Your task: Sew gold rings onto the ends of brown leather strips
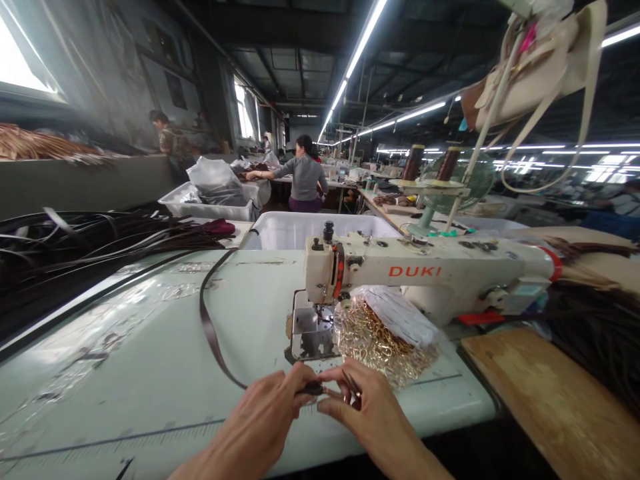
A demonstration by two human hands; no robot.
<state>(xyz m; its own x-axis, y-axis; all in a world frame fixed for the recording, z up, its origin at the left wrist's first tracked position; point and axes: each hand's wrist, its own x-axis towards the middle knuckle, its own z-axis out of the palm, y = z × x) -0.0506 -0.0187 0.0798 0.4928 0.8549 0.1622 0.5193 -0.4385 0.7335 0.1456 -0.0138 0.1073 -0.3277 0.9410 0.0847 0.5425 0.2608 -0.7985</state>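
We pinch the dark strap [210, 333] end between left hand [267, 413] and right hand [367, 410] on the tabletop [150, 373], just before the sewing machine [400, 273], nothing stitched yet, it seems.

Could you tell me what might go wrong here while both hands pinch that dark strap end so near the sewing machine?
1. The left hand and right hand work just before the needle area; fingers could stray under it.
2. The strap trails in a long loop and might snag.
3. The bag of gold rings lies open and could spill.
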